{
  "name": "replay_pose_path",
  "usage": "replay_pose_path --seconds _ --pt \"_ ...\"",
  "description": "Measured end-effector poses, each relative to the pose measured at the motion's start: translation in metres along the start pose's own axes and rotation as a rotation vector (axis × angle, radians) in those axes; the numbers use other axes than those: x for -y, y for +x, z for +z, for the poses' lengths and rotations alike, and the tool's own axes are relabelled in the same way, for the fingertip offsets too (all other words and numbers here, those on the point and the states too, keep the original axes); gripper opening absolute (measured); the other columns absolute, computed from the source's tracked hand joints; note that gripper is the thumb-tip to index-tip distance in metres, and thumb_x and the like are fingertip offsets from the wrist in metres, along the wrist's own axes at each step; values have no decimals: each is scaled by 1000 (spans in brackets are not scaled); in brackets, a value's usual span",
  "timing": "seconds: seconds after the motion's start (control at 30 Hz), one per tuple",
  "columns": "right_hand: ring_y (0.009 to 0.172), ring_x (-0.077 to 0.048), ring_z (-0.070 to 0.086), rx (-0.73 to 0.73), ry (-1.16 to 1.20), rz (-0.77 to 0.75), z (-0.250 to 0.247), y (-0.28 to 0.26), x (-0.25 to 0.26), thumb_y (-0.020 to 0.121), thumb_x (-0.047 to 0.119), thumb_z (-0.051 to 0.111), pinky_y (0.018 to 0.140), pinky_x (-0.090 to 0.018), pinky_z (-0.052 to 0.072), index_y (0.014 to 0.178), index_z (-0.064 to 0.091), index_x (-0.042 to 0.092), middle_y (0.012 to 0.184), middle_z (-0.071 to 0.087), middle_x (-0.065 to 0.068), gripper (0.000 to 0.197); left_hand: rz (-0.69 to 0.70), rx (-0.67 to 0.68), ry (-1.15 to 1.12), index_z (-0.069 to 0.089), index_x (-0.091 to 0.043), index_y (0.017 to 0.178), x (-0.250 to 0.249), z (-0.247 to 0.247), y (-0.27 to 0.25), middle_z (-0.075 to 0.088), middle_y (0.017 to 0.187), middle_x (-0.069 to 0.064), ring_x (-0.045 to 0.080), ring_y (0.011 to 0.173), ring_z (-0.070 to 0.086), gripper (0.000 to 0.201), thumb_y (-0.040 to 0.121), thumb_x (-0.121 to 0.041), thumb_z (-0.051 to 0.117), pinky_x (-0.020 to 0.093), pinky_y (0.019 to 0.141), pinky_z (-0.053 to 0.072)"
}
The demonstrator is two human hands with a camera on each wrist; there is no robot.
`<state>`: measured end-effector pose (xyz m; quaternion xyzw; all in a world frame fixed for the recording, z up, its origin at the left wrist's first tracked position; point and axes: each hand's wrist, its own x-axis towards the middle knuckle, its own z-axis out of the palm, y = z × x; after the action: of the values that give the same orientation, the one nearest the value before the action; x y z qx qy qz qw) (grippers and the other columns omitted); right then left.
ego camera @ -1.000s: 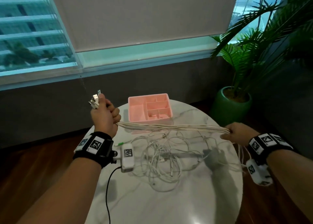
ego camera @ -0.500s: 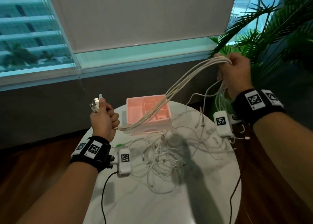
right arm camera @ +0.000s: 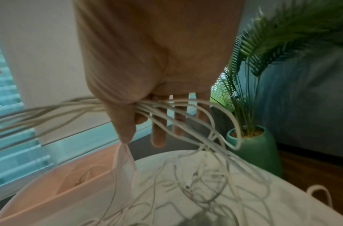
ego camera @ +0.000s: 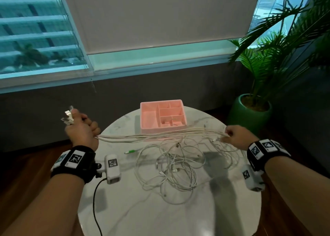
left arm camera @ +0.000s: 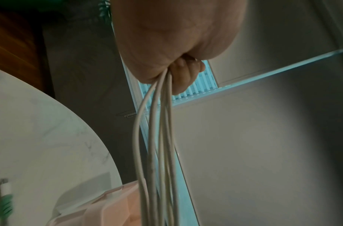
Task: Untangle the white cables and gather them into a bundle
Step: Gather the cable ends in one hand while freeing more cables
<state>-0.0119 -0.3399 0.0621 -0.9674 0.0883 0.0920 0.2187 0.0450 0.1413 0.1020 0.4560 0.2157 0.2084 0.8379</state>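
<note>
The left hand [ego camera: 81,129] was closed in a fist around one end of the white cables [ego camera: 160,135], held up off the left edge of the round marble table [ego camera: 178,209]. Several USB plugs [ego camera: 67,117] stuck out above the fist beside the thumb. In the left wrist view the strands left the bottom of the fist together, side by side.

From there the cables ran as one nearly level sheaf across the table, passing just in front of the pink organizer tray [ego camera: 163,117], to the right hand [ego camera: 235,136] near the right edge. That hand's thumb pressed the strands against the palm while the fingers [right arm camera: 158,136] hung almost straight, spread apart behind them. Past the right hand the strands fanned out and dropped to the table.

Below the stretched sheaf, between the two hands, the rest of the cables lay in a loose tangle of loops [ego camera: 171,166] on the table. A green-tipped connector [ego camera: 131,151] lay just left of that tangle. A potted palm [ego camera: 253,109] stood on the floor beyond the right hand.
</note>
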Motion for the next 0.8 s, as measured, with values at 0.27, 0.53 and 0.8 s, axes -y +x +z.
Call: replay_pose_path --seconds 0.27,0.53,0.8 --pt "48 -24 56 -366 597 -61 -28 4 65 100 39 52 60 -38 47 62 52 13 53 54 -10 46 65 123 90 48 -22 69 -3 13 -15 29 53 -7 8 41 21 43 102 -49 51 18 39 16" --pt "53 -7 42 -88 864 -400 -86 -25 192 103 29 46 50 -23 40 96 54 19 68 47 8 15 146 451 297 53 -15 74 7 52 -63 36 47 -8 6 37 28 38 104 -38 54 16 38 21" --pt "62 3 50 72 358 -573 4 -30 215 105 27 45 59 -18 38 97 56 28 78 54 13 13 33 696 500 56 -8 79 27 72 -107 31 52 -3 13 41 26 30 94 -28 72 20 39 23"
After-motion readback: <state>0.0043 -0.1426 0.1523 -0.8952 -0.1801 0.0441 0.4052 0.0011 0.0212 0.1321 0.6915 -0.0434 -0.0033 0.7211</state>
